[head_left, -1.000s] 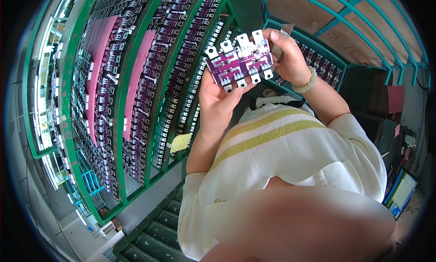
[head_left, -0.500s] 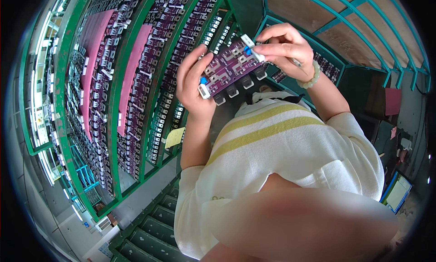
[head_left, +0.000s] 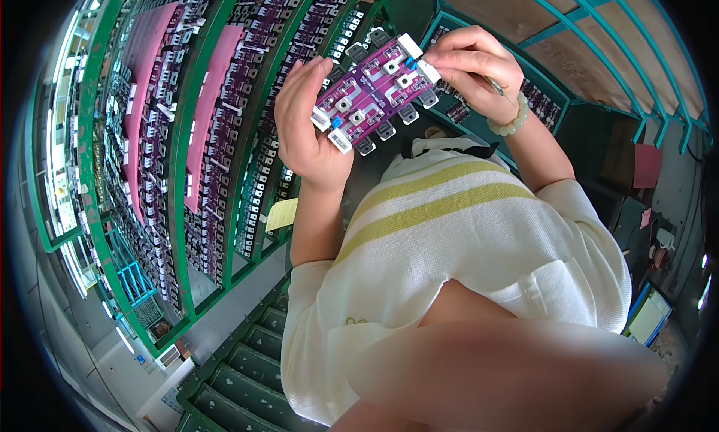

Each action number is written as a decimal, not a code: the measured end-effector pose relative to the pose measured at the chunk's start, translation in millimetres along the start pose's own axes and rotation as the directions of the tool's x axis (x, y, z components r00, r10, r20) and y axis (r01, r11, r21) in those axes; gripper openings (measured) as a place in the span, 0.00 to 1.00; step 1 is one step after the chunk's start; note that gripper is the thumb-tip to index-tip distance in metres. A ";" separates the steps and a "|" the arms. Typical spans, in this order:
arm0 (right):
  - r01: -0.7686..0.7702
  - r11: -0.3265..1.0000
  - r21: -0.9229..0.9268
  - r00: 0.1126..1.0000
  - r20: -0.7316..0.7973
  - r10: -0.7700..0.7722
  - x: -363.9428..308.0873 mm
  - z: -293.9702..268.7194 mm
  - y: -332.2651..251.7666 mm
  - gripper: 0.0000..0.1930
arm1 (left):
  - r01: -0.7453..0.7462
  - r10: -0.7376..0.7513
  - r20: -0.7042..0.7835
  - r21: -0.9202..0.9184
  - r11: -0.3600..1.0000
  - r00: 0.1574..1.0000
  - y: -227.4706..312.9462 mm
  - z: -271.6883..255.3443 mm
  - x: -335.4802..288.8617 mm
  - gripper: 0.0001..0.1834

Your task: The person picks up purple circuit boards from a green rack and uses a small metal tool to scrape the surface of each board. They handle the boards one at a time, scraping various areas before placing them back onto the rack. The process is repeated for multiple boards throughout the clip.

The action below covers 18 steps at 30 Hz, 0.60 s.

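Observation:
A purple circuit board (head_left: 372,92) hangs tilted in front of my chest, its right end higher. White connector blocks sit at both ends, with small blue parts beside them, and clear-grey tabs stick out along the long edges. My left hand (head_left: 308,128) grips the board's left end, fingers stretched up behind its edge. At the other end my right hand (head_left: 479,66) pinches by the white connector (head_left: 427,70) and blue part. A thin metallic piece (head_left: 494,86) pokes out from my right palm near the bracelet; its kind is hidden.
Green racks (head_left: 191,155) packed with similar purple boards stand close on my left, with pink sheets (head_left: 215,117) between rows. A yellow note (head_left: 281,215) hangs at the rack edge. Behind my right hand is a teal-framed tray (head_left: 550,106) with more boards. Green steps or slats (head_left: 243,379) lie below left.
The board has turned its flat face more fully toward me, showing tabs on both long edges. My left hand has shifted slightly left, my right slightly up.

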State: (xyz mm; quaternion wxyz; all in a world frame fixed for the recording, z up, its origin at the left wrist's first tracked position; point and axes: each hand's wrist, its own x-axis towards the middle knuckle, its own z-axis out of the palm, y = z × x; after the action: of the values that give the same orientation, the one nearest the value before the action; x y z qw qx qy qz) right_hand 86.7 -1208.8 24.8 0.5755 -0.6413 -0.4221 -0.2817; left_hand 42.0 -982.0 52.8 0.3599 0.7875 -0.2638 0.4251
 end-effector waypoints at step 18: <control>-0.039 0.999 -0.024 0.999 -0.038 0.038 -8.9 -3.5 -1.9 0.15 | -0.046 0.043 -0.091 -0.032 0.998 0.995 4.4 0.6 -6.0 0.45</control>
State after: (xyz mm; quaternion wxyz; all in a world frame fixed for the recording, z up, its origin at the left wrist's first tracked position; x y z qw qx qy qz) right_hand 81.1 -1214.2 18.8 0.5805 -0.6511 -0.3954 -0.2877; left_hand 36.1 -984.5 49.0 0.3754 0.7552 -0.2719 0.4635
